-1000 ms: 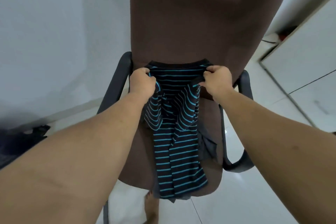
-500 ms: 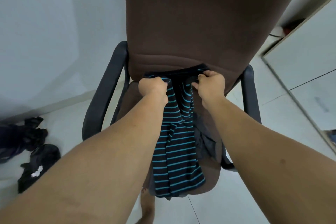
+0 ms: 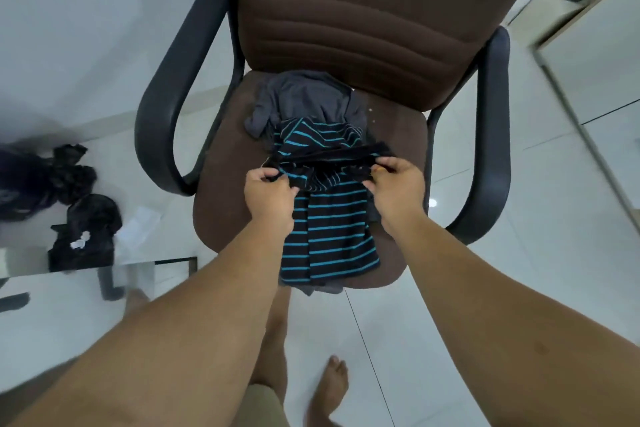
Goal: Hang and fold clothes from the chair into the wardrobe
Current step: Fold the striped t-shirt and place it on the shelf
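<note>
— Both hands, what have they got?
— Left hand [image 3: 268, 196] and right hand [image 3: 398, 189] each pinch the striped shirt [image 3: 329, 232] at its black hem.
— Where is it?
— Draped over the chair [image 3: 346, 28] seat, on a grey garment [image 3: 304, 97].

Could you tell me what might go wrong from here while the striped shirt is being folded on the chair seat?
1. The striped shirt hangs over the front edge of the chair seat; if the left hand or right hand lets go of the band it pinches, the shirt could slide to the floor.
2. The grey garment lies partly under the shirt, so lifting might drag it along.
3. Dark clothes on the floor to the left could trip a bare foot.
</note>
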